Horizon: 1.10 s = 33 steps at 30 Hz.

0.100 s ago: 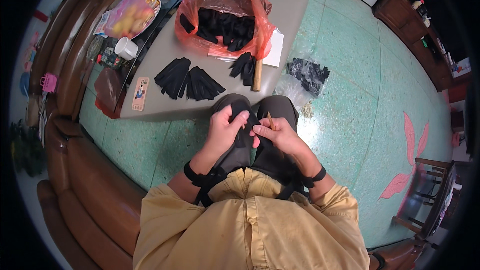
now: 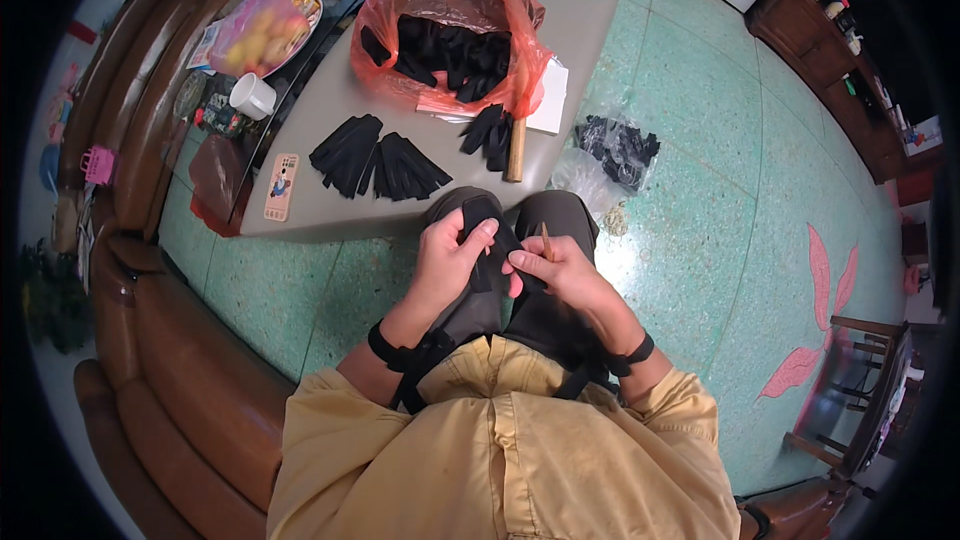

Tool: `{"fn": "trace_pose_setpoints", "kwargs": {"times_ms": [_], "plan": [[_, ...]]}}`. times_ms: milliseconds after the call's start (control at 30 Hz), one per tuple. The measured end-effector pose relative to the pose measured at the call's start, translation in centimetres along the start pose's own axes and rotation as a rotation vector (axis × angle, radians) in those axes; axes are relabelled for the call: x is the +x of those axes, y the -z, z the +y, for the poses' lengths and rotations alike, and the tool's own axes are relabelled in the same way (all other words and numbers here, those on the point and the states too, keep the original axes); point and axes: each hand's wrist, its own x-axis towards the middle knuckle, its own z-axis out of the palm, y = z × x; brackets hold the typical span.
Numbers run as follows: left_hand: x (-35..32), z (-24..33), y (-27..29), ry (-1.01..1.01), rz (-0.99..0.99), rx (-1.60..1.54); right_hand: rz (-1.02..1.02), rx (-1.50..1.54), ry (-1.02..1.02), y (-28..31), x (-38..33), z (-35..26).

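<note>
Black piece [image 2: 487, 230] half-hidden by hands

Left hand [image 2: 452, 258], right hand [image 2: 556, 265], seemingly pinching, together

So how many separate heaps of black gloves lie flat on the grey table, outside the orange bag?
3: two fanned heaps side by side near the table's front edge, one beside the orange bag. More may hide under the bag.

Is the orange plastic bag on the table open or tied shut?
Open: the orange plastic bag gapes wide at its mouth, with black gloves showing piled inside on the grey table.
</note>
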Motion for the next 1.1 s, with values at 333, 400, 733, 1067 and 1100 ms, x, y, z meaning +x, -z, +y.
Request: {"fn": "trace_pose_setpoints", "kwargs": {"times_ms": [333,400,733,1067,1100], "plan": [[1.0,0.3,0.6,0.018,0.071,0.025,-0.05,0.186,-0.009,0.7,-0.5,0.8],[1.1,0.4,1.1,0.101,0.023,-0.098,-0.064,0.201,-0.025,1.0,-0.6,1.2],[2.4,-0.4,3.4,0.278,-0.077,-0.406,-0.191,0.456,-0.112,2.2,1.4,2.0],[12.5,-6.6,11.6,0.175,0.163,-0.038,0.246,-0.775,0.204,6.9,13.3,4.2],[13.5,-8.3,12.8,0.03,0.368,0.157,0.282,-0.899,0.241,6.5,14.9,4.6]]}}
